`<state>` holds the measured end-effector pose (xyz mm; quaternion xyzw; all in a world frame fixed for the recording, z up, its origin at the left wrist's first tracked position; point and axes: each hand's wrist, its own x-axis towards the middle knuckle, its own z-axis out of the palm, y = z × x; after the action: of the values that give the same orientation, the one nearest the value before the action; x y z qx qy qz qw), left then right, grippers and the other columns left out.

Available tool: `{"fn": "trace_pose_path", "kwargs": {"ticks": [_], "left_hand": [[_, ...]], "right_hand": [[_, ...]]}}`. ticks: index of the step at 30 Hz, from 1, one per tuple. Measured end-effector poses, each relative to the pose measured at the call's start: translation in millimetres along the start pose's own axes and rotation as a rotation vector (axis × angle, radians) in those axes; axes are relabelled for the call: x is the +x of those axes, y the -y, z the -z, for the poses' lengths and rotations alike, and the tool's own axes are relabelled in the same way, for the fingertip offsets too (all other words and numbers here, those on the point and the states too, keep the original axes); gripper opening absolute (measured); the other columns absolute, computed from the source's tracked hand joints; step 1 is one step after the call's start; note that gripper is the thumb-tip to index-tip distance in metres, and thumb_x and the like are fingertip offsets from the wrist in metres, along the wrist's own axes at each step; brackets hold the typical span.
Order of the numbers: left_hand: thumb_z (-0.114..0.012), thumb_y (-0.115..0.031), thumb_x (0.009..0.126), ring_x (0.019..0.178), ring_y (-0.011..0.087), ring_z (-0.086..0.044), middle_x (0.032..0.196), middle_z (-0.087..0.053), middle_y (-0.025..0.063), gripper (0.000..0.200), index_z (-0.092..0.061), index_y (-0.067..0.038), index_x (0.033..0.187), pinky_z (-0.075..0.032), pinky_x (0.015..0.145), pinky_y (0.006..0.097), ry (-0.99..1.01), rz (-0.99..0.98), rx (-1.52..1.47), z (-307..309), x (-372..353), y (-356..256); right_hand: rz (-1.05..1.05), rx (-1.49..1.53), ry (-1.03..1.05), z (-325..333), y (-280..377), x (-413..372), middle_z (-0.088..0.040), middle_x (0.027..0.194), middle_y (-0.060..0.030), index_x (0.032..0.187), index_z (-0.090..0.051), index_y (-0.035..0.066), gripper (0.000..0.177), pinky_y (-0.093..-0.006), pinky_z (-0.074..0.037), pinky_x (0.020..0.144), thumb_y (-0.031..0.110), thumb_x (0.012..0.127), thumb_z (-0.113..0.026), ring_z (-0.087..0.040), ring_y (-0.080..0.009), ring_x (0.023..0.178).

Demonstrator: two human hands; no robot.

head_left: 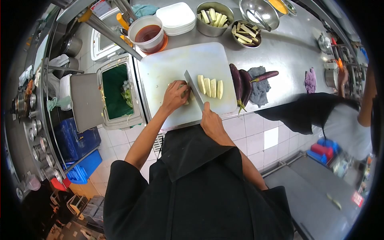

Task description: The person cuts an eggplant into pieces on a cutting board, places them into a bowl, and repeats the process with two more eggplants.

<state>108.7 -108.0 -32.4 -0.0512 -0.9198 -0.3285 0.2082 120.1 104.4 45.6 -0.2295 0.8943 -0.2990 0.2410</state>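
Note:
My right hand (pixel 212 120) is closed round the handle of a kitchen knife (pixel 193 89), whose broad blade points away from me over the white cutting board (pixel 168 64). Left of the blade, my left hand (pixel 175 96) has its fingers curled down on a pale piece of eggplant (pixel 191 96), mostly hidden under them. To the right of the knife lie several peeled eggplant pieces (pixel 207 87) in a row. Whole purple eggplants (pixel 237 82) rest beside the board's right edge, one of them on a grey cloth (pixel 259 90).
Behind the board stand a tub of reddish-brown liquid (pixel 149 33), stacked white trays (pixel 176 18), a pot (pixel 212 30) and a bowl (pixel 247 43) with cut eggplant. A green-lined bin (pixel 114 92) is at left. Another person (pixel 346 124) stands at right.

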Motion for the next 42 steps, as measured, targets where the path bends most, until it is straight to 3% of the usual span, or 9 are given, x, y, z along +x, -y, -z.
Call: {"fn": "trace_pose_path", "kwargs": {"ticks": [12, 15, 17, 21, 24, 26, 27, 32, 42], "left_hand": [[-0.074, -0.008, 0.077, 0.098, 0.0285, -0.062, 0.104, -0.064, 0.0075, 0.015, -0.069, -0.010, 0.090, -0.051, 0.085, 0.0404, -0.037, 0.023, -0.020, -4.1, -3.7, -3.1], [-0.075, -0.008, 0.077, 0.098, 0.0284, -0.062, 0.104, -0.063, 0.0069, 0.015, -0.069, -0.011, 0.090, -0.050, 0.087, 0.0409, -0.025, 0.040, -0.021, -3.1, 2.5, 1.5], [-0.075, -0.004, 0.075, 0.096, 0.0304, -0.063, 0.103, -0.064, 0.0084, 0.017, -0.068, -0.009, 0.090, -0.050, 0.084, 0.0404, -0.067, 0.024, -0.049, -3.3, -4.8, 1.3], [-0.076, -0.010, 0.079, 0.099, 0.0277, -0.062, 0.102, -0.064, 0.0051, 0.014, -0.069, -0.011, 0.090, -0.047, 0.093, 0.0438, -0.070, 0.013, -0.049, -1.2, -4.4, 7.3], [-0.074, -0.017, 0.085, 0.111, 0.0291, -0.058, 0.115, -0.062, 0.0080, 0.015, -0.071, -0.012, 0.098, -0.040, 0.102, 0.0486, -0.137, 0.011, 0.128, 2.8, -10.1, -3.8], [-0.071, -0.025, 0.091, 0.128, 0.0322, -0.048, 0.132, -0.053, 0.0139, 0.024, -0.069, -0.014, 0.112, -0.029, 0.110, 0.0518, -0.277, 0.452, 0.129, 5.4, -17.9, -22.4], [-0.067, -0.031, 0.094, 0.140, 0.0381, -0.034, 0.144, -0.040, 0.0225, 0.043, -0.060, -0.012, 0.132, -0.021, 0.115, 0.0533, -0.228, 0.528, 0.053, 2.8, -26.1, -23.3], [-0.068, -0.035, 0.093, 0.142, 0.0446, -0.027, 0.151, -0.028, 0.0318, 0.069, -0.040, -0.004, 0.148, -0.019, 0.115, 0.0600, -0.130, 0.511, 0.164, -34.5, -28.0, -50.9], [-0.082, -0.036, 0.081, 0.138, 0.0480, -0.034, 0.153, -0.027, 0.0304, 0.083, -0.041, -0.005, 0.146, -0.035, 0.112, 0.0531, -0.168, 0.349, -0.196, -90.7, 35.4, -90.5]], "right_hand": [[0.039, -0.023, -0.067, -15.4, -5.8, 27.1, -0.062, 0.074, -0.0339, 0.112, -0.034, -0.002, 0.033, -0.0611, -0.049, 0.066, -0.005, 0.083, -0.050, -0.062, -0.0542, 0.074], [0.032, 0.027, -0.031, -3.9, -14.7, -1.6, -0.062, 0.076, -0.0355, 0.115, -0.033, -0.002, 0.032, -0.0630, -0.047, 0.067, -0.001, 0.088, -0.050, -0.061, -0.0556, 0.075], [-0.136, 0.058, 0.067, 5.1, -17.3, -25.9, -0.061, 0.075, -0.0365, 0.118, -0.033, -0.002, 0.031, -0.0641, -0.044, 0.069, 0.005, 0.094, -0.051, -0.060, -0.0576, 0.077], [-0.064, 0.161, 0.035, 23.2, -38.4, -38.8, -0.061, 0.075, -0.0358, 0.117, -0.036, 0.000, 0.028, -0.0625, -0.044, 0.067, 0.012, 0.097, -0.052, -0.058, -0.0586, 0.077], [-0.053, 0.168, -0.001, 39.6, -51.5, -44.0, -0.062, 0.070, -0.0300, 0.118, -0.040, -0.001, 0.029, -0.0543, -0.046, 0.058, 0.014, 0.098, -0.055, -0.062, -0.0492, 0.063], [-0.383, 0.481, 0.001, 56.8, -44.6, -52.6, -0.061, 0.066, -0.0206, 0.123, -0.043, 0.000, 0.033, -0.0418, -0.044, 0.045, 0.018, 0.099, -0.057, -0.059, -0.0292, 0.046], [-0.397, 0.612, -0.080, 53.9, -57.8, -56.3, -0.057, 0.063, -0.0117, 0.131, -0.043, 0.003, 0.037, -0.0332, -0.038, 0.037, 0.017, 0.100, -0.058, -0.049, -0.0140, 0.039], [-0.511, 0.874, -0.306, 40.2, -101.6, -58.1, -0.052, 0.064, -0.0041, 0.133, -0.042, 0.008, 0.038, -0.0293, -0.035, 0.033, 0.011, 0.099, -0.058, -0.043, -0.0102, 0.037], [-0.370, 0.736, -0.115, 12.8, -89.8, -14.2, -0.053, 0.057, -0.0080, 0.143, -0.030, 0.002, 0.055, -0.0321, -0.039, 0.034, 0.018, 0.099, -0.059, -0.049, -0.0157, 0.038]]}}
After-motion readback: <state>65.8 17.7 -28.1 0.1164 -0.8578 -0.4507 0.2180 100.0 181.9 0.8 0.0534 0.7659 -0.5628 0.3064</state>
